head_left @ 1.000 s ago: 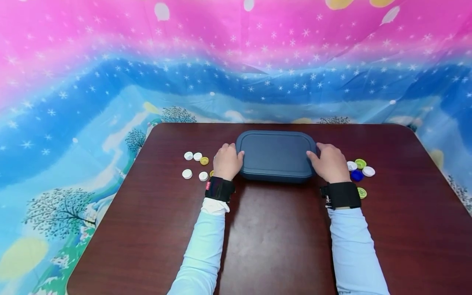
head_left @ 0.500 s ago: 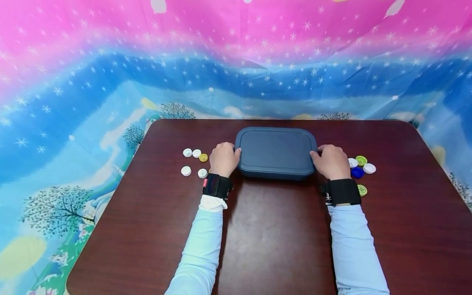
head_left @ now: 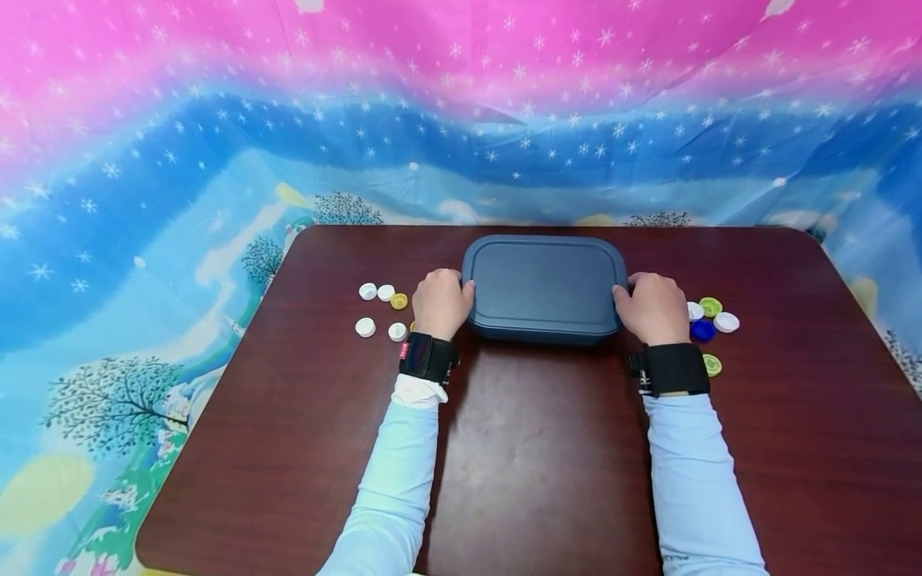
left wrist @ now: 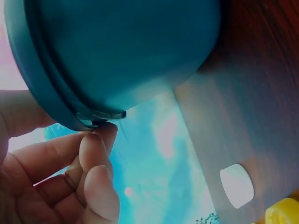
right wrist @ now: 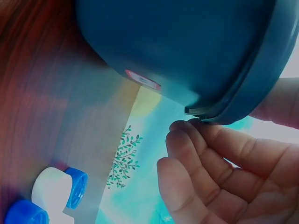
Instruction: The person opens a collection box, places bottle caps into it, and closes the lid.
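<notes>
A dark blue-grey box (head_left: 543, 288) with rounded corners and a lid on it stands near the table's far edge. My left hand (head_left: 441, 302) holds its left end, and my right hand (head_left: 657, 308) its right end. In the left wrist view the thumb lies over the lid's rim (left wrist: 44, 100), with curled fingers (left wrist: 79, 151) meeting it from below beside a small clip. The right wrist view shows the same pinch on the other rim (right wrist: 261, 88), with the fingertips just under it. The inside of the box is hidden by the lid.
White and yellow bottle caps (head_left: 365, 327) lie left of the left hand. White, green and blue caps (head_left: 703, 330) lie beside the right hand. The brown table (head_left: 540, 464) has rounded corners, and a printed cloth (head_left: 403, 136) hangs behind it.
Both thumbs have slid slightly outward on the lid, toward its ends. The head view has tilted down a little. The caps lie as before.
</notes>
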